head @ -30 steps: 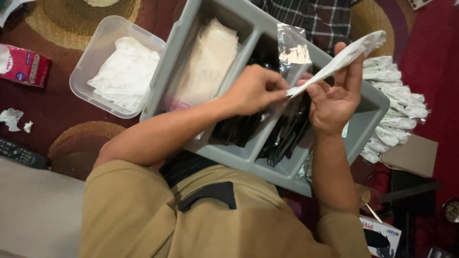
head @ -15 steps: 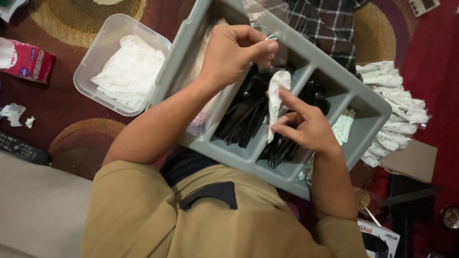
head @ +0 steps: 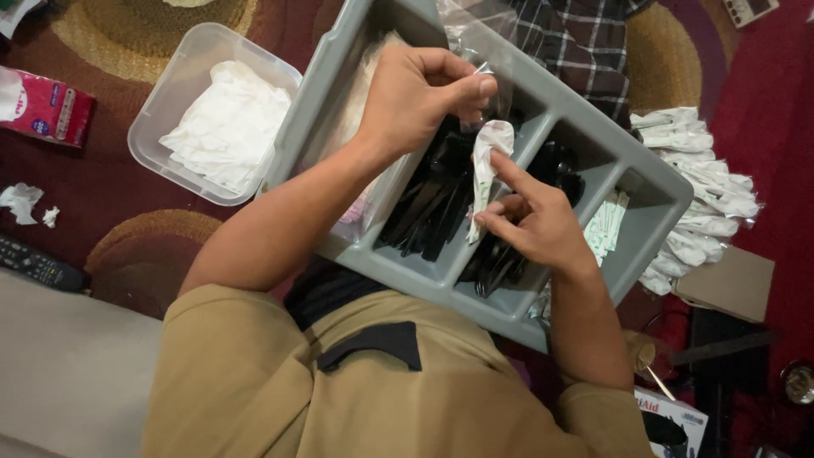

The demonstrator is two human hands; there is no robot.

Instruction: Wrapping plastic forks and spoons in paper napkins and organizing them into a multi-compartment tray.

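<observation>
Two hands work over a grey divided cutlery tray [head: 653, 182] that rests on the person's lap. The left hand [head: 420, 93] is closed, thumb pressed to forefinger, pinching the mouth of a thin clear plastic sleeve [head: 475, 34] that rises away from it toward the plaid cloth [head: 577, 42]. The right hand [head: 530, 225] is half curled, its forefinger stretched up along a rolled white napkin [head: 485, 165] while thumb and middle finger nip the napkin's lower end. The napkin stands nearly upright just below the left thumb and just above the right palm, its top touching or almost touching the sleeve's mouth. By my reading, the step in hand is feeding the roll into the sleeve; the next move calls for the mouth to be held open and the roll pushed straight in without bunching. Beneath both hands lie black plastic cutlery [head: 432, 208] in the middle compartments. Left of the left forearm sits a clear tub of white napkins [head: 225, 127]; beyond the right hand, outside the tray, lies a heap of wrapped white packets [head: 699, 182].
</observation>
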